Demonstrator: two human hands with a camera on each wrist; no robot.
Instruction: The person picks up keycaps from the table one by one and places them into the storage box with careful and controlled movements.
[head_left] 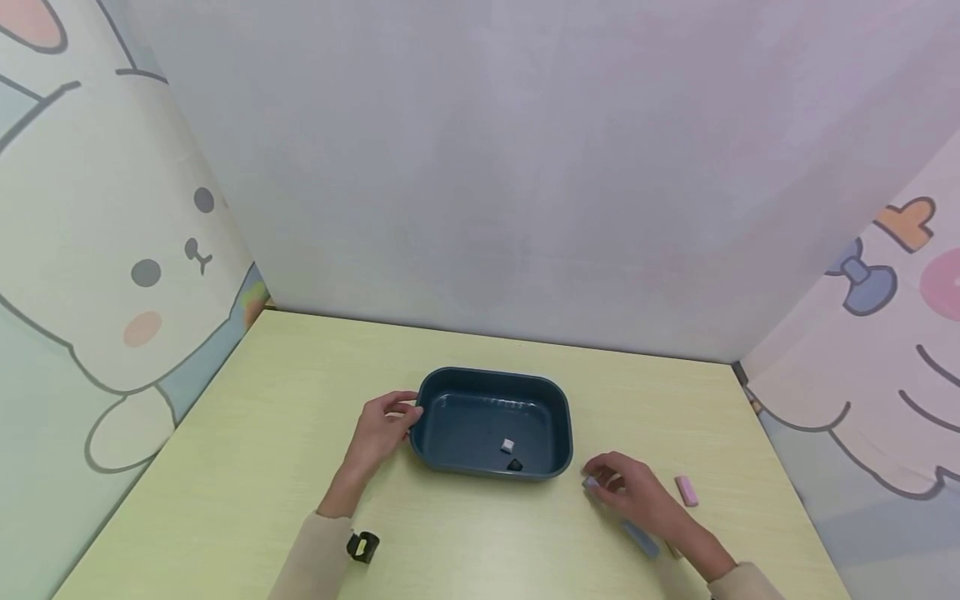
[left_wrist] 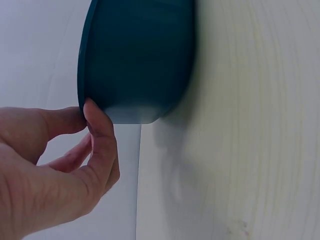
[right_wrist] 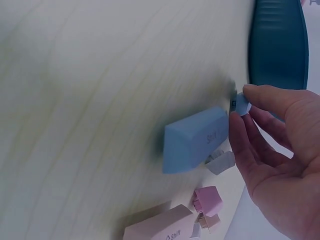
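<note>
A dark blue plastic bin (head_left: 491, 479) stands on the table, with a small white keycap (head_left: 507, 446) and a small black piece (head_left: 514, 465) on its floor. My left hand (head_left: 384, 429) pinches the bin's left rim (left_wrist: 81, 65) between thumb and finger. To the right of the bin, my right hand (head_left: 633, 492) holds a small blue keycap (right_wrist: 242, 104) between thumb and fingertips, low over the table. Just by those fingers lies a long blue Shift keycap (right_wrist: 195, 140), partly under the hand in the head view.
Further keycaps lie to the right: a pink one (head_left: 686, 491), a grey-white one (right_wrist: 221, 162) and a pale pink Shift key (right_wrist: 160, 227). A black object (head_left: 363, 547) shows beside the left sleeve. Walls with cartoon prints enclose the pale yellow table (head_left: 315, 358).
</note>
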